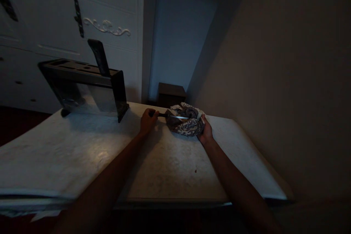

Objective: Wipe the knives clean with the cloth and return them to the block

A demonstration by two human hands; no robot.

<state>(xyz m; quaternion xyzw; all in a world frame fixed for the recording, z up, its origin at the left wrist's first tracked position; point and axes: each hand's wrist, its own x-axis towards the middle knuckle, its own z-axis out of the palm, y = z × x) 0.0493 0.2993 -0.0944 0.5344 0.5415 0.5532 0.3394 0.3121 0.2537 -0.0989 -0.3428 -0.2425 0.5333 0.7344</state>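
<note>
My left hand (148, 120) is closed around the black handle of a knife (178, 117), with the thin shiny blade pointing right. The blade lies against a crumpled cloth (189, 127) with a dark and white pattern, and part of it may be hidden in the folds. My right hand (206, 131) grips the cloth from its right side, thumb up along the edge. Both hands are just above the far part of the white table. Left of them stands a knife block (95, 100) with dark ends and a clear or shiny front; one broad black handle (99, 56) sticks up from its slotted top.
The white table (170, 175) has a worn surface and a small dark speck near its front. A brown wall (274, 62) runs close along the right. Behind are a white cabinet (115, 0) and a low dark box-shaped piece (172, 89).
</note>
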